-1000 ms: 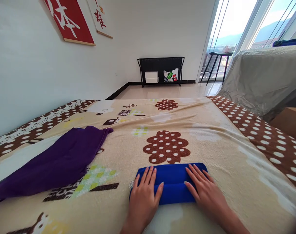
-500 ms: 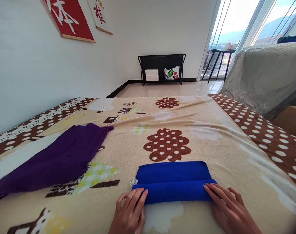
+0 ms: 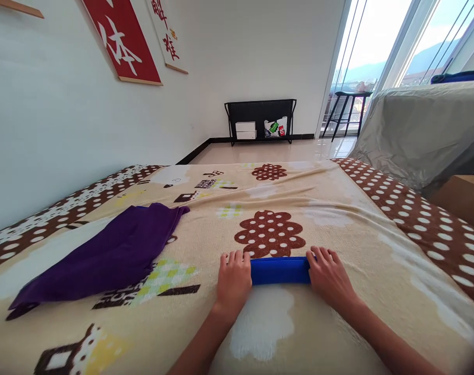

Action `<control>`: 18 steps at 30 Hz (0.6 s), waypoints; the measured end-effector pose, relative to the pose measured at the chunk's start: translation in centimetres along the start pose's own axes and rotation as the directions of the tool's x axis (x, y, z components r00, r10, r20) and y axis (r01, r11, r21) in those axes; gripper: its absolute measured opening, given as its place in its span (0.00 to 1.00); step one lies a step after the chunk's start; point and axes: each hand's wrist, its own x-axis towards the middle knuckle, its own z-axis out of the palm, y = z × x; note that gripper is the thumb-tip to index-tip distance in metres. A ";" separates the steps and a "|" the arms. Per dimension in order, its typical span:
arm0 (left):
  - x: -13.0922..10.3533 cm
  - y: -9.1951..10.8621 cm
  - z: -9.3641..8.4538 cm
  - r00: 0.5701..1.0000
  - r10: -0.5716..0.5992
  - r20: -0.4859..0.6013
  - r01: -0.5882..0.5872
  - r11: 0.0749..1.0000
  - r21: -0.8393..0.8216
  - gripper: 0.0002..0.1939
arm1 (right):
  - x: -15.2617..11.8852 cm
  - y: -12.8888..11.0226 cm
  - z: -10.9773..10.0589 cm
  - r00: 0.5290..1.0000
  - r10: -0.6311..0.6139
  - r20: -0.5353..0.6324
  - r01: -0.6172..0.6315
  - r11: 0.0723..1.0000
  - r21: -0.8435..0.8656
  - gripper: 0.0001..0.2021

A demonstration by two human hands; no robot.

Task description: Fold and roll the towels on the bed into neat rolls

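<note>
Left hand (image 3: 233,278) and right hand (image 3: 328,276) each grasp an end of the rolled blue cloth (image 3: 279,271) between them.

Open blanket (image 3: 338,208) stretches beyond the blue roll (image 3: 279,270) to the bed's far edge. A purple cloth (image 3: 112,250) blocks the left side; the right side lies bare.

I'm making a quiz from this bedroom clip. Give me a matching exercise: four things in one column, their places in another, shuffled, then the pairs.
Things:
1. blue cloth roll
2. purple cloth
3. black rack
4. red banner

Places:
A. on the floor against the far wall
B. hung on the left wall
C. between the left hand and right hand
D. spread flat on the blanket's left part

Pairs: 1-C, 2-D, 3-A, 4-B
</note>
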 end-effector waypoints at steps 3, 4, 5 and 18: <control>0.1 2.7 1.5 0.992 0.126 -0.018 -0.127 0.991 -0.038 0.21 | 0.2 -2.5 1.0 0.989 -0.144 -0.008 0.145 0.989 0.036 0.21; 0.0 3.1 2.0 0.983 0.181 -0.016 -0.182 0.981 -0.060 0.22 | 0.0 -3.0 1.3 0.980 -0.197 -0.001 0.196 0.979 0.053 0.23; -0.3 3.2 2.4 0.974 0.225 -0.014 -0.226 0.971 -0.082 0.24 | -0.2 -3.0 1.5 0.971 -0.238 0.010 0.237 0.969 0.072 0.25; -1.4 -6.5 2.7 0.975 0.205 0.080 -0.194 0.973 -0.128 0.33 | -2.3 5.9 1.9 0.982 -0.149 0.115 0.125 0.974 0.188 0.30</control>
